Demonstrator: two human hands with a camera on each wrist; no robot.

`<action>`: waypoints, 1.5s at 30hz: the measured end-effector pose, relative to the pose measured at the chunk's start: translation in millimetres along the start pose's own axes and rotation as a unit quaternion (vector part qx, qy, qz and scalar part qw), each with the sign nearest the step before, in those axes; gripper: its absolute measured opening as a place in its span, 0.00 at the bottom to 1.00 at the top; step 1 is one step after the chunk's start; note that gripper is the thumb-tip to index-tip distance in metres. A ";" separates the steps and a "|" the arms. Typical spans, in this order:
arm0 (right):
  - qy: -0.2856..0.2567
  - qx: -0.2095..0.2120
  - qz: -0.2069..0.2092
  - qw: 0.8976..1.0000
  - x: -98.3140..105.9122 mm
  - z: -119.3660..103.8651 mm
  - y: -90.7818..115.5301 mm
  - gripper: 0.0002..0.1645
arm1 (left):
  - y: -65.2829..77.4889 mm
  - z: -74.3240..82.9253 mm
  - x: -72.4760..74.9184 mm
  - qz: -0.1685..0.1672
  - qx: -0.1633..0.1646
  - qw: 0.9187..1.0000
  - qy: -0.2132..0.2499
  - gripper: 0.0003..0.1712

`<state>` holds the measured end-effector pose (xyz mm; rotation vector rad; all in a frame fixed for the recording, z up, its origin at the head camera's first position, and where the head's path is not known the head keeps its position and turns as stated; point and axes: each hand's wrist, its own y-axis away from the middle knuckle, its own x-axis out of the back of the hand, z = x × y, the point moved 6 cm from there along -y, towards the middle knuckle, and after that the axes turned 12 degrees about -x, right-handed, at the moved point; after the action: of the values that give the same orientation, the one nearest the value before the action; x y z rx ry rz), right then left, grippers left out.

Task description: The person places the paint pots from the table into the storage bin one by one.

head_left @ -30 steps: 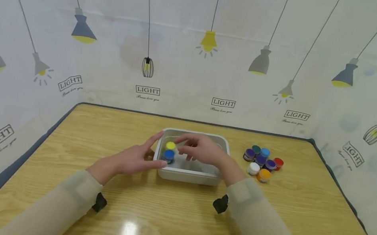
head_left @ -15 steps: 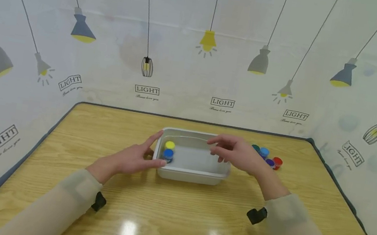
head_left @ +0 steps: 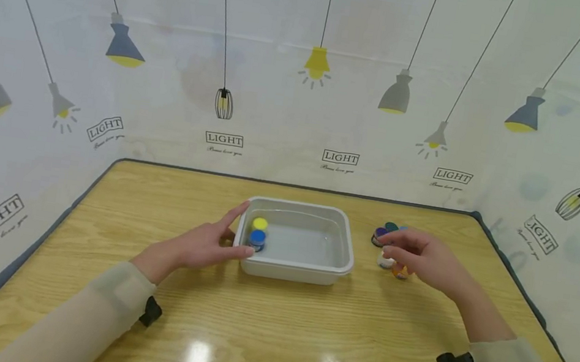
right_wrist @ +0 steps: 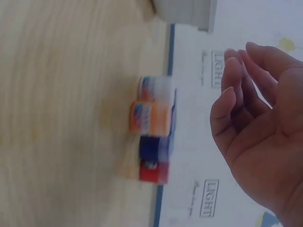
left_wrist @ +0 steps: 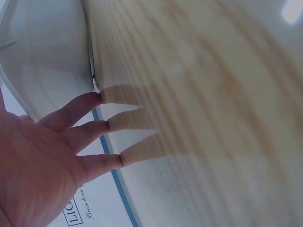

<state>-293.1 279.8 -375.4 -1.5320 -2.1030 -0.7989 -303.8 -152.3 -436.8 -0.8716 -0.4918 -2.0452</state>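
Observation:
A light grey plastic box (head_left: 290, 272) stands in the middle of the table. Inside it, along its left wall, are a small yellow-lidded jar (head_left: 260, 224) and a blue-lidded jar (head_left: 257, 238). My left hand (head_left: 205, 244) rests at the box's left side, thumb and index finger along its rim; the left wrist view has the other fingers spread straight against the tabletop. Over the group of small jars to the right hovers my right hand (head_left: 436, 265), fingers loosely bent and holding nothing. Nearest to it are a white jar (head_left: 384, 260) and an orange jar (right_wrist: 149, 118).
Purple-lidded (head_left: 379, 237) and dark green-lidded (head_left: 392, 227) jars show behind the white one. In the right wrist view a red jar (right_wrist: 154, 171) stands beside a purple one. A wall cloth printed with lamps (head_left: 318, 61) rises behind the table's dark-edged far side.
My right hand has moved from inside the box, near the yellow-lidded jar, rightward across the rim to above the jar group. My left hand has stayed at the box.

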 end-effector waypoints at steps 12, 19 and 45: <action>0.034 -0.056 0.025 0.998 17.2 68.6 7.6 0.25 | 0.1 -0.2 0.8 -0.001 -0.003 1.000 0.000 0.63; 0.039 -0.078 0.016 0.996 18.9 83.8 1.9 0.28 | 1.2 -1.2 1.0 -0.002 0.004 1.000 -0.002 0.63; 0.054 -0.079 0.039 0.995 13.2 86.5 -6.7 0.29 | 2.0 -0.3 0.7 0.002 -0.006 1.000 -0.004 0.62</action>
<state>-303.5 345.0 -433.1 -1.6024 -1.9299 -1.0157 -302.6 -154.0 -436.4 -0.8889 -0.4819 -2.0431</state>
